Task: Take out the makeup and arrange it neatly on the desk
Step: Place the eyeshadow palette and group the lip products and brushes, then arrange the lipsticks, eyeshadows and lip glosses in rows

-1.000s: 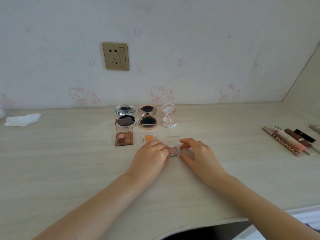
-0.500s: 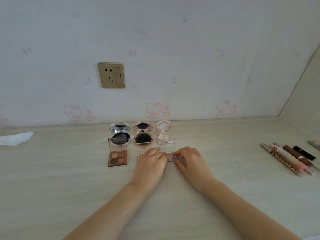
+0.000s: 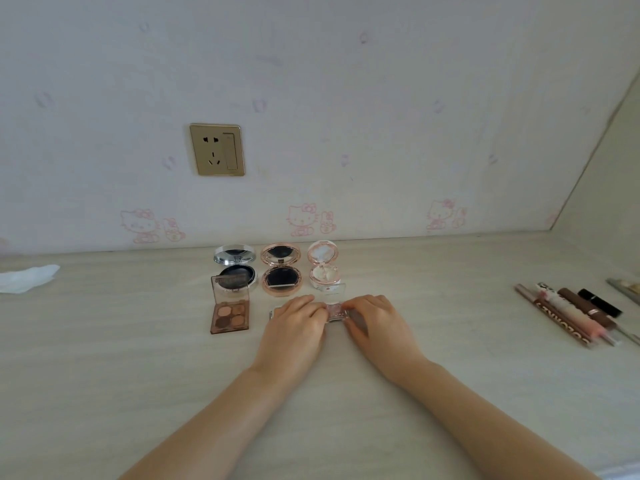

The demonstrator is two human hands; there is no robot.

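Both hands had slid the small clear-plastic pink glitter eyeshadow pot (image 3: 335, 311) up-frame, closer to the round compacts (image 3: 281, 268); my left hand (image 3: 294, 327) and right hand (image 3: 375, 325) pinched its smooth sides at frame centre on the pale wood-grain desk (image 3: 104, 358), nearly aligned

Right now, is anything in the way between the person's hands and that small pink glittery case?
Nothing visible. The left hand and right hand already touch the small pink case from either side on the desk.
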